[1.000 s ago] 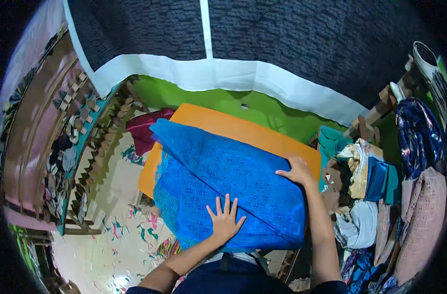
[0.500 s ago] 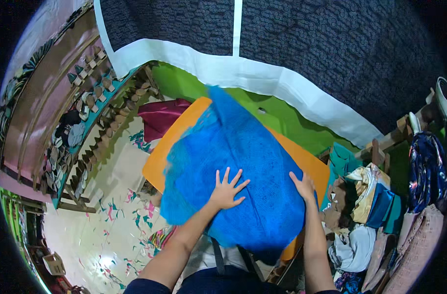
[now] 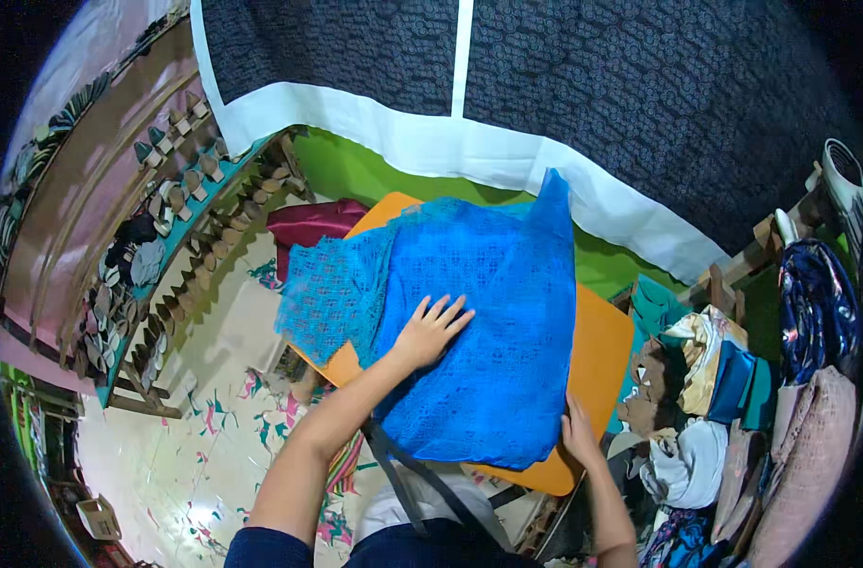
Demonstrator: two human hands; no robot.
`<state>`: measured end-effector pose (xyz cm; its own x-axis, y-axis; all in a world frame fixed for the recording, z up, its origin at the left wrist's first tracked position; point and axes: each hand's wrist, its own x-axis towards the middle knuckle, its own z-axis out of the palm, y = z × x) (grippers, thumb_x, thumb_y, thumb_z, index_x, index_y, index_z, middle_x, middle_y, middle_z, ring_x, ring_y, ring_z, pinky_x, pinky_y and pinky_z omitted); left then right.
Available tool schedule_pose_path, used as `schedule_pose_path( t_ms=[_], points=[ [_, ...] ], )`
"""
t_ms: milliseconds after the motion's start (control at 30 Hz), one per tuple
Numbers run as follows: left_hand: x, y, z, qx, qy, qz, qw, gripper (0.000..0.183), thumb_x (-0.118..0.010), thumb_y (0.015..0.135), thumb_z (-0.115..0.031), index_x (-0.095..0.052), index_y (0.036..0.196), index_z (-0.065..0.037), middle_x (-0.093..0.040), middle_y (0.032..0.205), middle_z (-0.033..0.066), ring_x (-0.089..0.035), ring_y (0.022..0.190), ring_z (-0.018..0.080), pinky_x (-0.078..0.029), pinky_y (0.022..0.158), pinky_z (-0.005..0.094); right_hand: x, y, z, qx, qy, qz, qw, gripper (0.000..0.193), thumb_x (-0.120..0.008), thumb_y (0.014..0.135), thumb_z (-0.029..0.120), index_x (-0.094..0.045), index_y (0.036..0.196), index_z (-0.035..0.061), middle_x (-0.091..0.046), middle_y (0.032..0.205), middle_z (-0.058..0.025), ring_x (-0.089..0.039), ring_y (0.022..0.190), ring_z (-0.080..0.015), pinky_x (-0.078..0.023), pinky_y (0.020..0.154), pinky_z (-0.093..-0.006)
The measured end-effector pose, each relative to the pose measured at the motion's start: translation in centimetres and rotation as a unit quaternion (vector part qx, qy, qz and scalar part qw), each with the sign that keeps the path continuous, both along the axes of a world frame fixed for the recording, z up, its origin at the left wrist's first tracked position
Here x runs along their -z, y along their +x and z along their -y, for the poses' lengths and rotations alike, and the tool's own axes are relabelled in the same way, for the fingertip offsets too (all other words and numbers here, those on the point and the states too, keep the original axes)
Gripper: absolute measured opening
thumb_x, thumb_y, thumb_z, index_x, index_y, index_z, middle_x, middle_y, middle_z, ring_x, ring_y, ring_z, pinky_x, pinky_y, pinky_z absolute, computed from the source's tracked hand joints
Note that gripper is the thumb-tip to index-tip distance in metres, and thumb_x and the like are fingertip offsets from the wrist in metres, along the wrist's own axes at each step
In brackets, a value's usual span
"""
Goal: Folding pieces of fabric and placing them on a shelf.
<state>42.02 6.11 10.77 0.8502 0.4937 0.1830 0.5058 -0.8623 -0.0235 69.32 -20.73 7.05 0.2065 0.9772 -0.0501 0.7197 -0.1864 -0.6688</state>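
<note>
A bright blue lace fabric (image 3: 483, 312) lies over an orange tabletop (image 3: 604, 350), with one narrow end rising to a point at the far right. A looser, teal-looking openwork part (image 3: 332, 293) spreads past the table's left edge. My left hand (image 3: 433, 331) rests flat on the middle of the fabric, its fingers stretched and slightly apart. At the fabric's near right edge, my right hand (image 3: 580, 434) has its fingers bent close around the border. Part of that grip is hidden.
Maroon cloth (image 3: 313, 225) lies beyond the table's left corner. A rack of shoes (image 3: 180, 204) runs along the left, and scraps (image 3: 213, 417) litter the floor. Piled garments (image 3: 701, 398) stand at right. Dark patterned cloth with a white border (image 3: 384, 123) hangs ahead.
The blue fabric has turned clockwise, its pointed end swinging right, and the teal part has spread out leftward. My right hand has moved nearer to me; my left hand shifted slightly up.
</note>
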Motion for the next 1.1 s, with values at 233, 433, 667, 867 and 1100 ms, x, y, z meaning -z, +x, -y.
schedule_pose_path(
  t_ms=[233,433,667,867,1100],
  points=[
    [-0.3,-13.5,6.6,0.096,-0.057,-0.017,0.994,0.058,-0.055,0.075,-0.02,-0.037,0.13,-0.019,-0.036,0.135,0.0077,-0.039,0.121,0.0249,-0.028,0.1,0.0464,-0.7,0.4,0.8,-0.285,0.043,0.441,0.85,0.048,-0.06,0.071,0.021,-0.05,0.117,0.0262,-0.036,0.13,-0.0179,-0.032,0.124,-0.0322,-0.019,0.098,-0.0617],
    [3.9,-18.4,10.3,0.192,-0.012,-0.058,0.98,0.06,-0.059,0.072,-0.026,-0.04,0.128,-0.019,-0.032,0.138,0.0068,-0.033,0.125,0.0232,-0.025,0.102,0.0451,-0.4,0.8,0.3,-0.373,0.104,0.399,0.831,0.046,-0.061,0.07,0.029,-0.049,0.114,0.0299,-0.038,0.13,-0.0113,-0.034,0.123,-0.0304,-0.026,0.094,-0.063],
    [3.0,-17.6,8.5,0.111,-0.095,-0.015,0.989,0.054,-0.059,0.071,-0.014,-0.045,0.123,-0.018,-0.033,0.138,0.0076,-0.035,0.125,0.0244,-0.029,0.101,0.0427,-3.1,-2.3,-1.3,-0.386,0.149,0.402,0.817,0.034,-0.048,0.077,0.014,-0.054,0.11,0.0134,-0.051,0.121,-0.0124,-0.051,0.108,-0.0311,-0.045,0.088,-0.0413],
    [0.3,-19.6,7.8,0.01,-0.239,0.197,0.951,0.043,-0.061,0.07,-0.015,-0.055,0.111,-0.006,-0.055,0.118,0.0101,-0.046,0.116,0.0292,-0.033,0.1,0.0402,-7.2,-5.7,-1.5,-0.375,0.199,0.32,0.847,0.032,-0.05,0.077,0.013,-0.057,0.108,0.0125,-0.056,0.116,-0.0113,-0.057,0.101,-0.0257,-0.048,0.085,-0.0366],
    [-3.3,-22.9,10.0,-0.08,-0.213,0.281,0.932,0.047,-0.069,0.066,-0.03,-0.055,0.103,-0.004,-0.061,0.101,0.0128,-0.055,0.101,0.0284,-0.036,0.094,0.039,-14.8,-8.1,0.3,-0.38,0.126,0.148,0.904,0.045,-0.064,0.064,0.016,-0.057,0.108,0.0114,-0.056,0.116,-0.0076,-0.057,0.104,-0.0214,-0.049,0.082,-0.0341]
  ],
)
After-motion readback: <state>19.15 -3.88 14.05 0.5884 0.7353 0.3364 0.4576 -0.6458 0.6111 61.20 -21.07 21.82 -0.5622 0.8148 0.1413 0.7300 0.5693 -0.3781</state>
